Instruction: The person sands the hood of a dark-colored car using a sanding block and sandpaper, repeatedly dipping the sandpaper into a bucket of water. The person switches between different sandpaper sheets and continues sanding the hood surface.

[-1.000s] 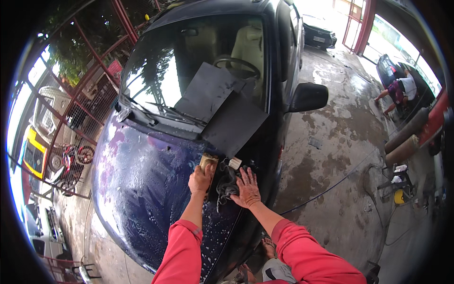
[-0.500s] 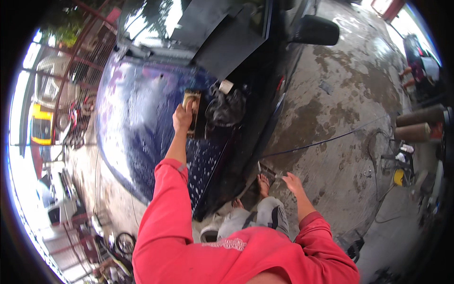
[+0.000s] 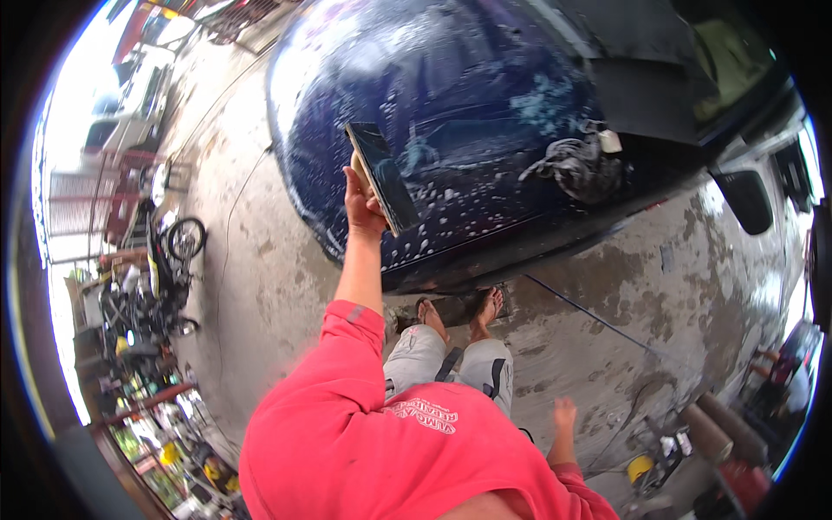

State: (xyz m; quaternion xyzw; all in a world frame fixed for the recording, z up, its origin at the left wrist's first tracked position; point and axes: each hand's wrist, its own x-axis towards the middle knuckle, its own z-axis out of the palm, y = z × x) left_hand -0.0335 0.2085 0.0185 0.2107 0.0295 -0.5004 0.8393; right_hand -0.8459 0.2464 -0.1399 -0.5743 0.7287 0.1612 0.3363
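My left hand point(image 3: 364, 208) grips a long flat sanding block point(image 3: 387, 178) by its tan back. Its dark, wet-looking face is turned up to the right, and the block seems held up off the car. Below it lies the wet dark-blue car hood point(image 3: 468, 95), dotted with white suds and pale smears. A crumpled dark grey rag point(image 3: 581, 166) rests near the hood's right edge, with a small pale block point(image 3: 610, 141) beside it. Low at my right side, away from the car, my right hand point(image 3: 565, 413) is slightly blurred, fingers loosely extended and apparently holding nothing.
Dark sheets point(image 3: 646, 100) cover part of the windshield; a side mirror point(image 3: 744, 201) juts out at right. A dark hose point(image 3: 598, 316) crosses the stained concrete. Motorcycles point(image 3: 165, 260) stand at left. Large rolls point(image 3: 719, 425) and a yellow object point(image 3: 640, 469) sit lower right, near another person point(image 3: 784, 364).
My view has swung left toward the front of the hood. My left hand has brought the sanding block away from beside the rag and turned its dark face up. My right hand has dropped lower.
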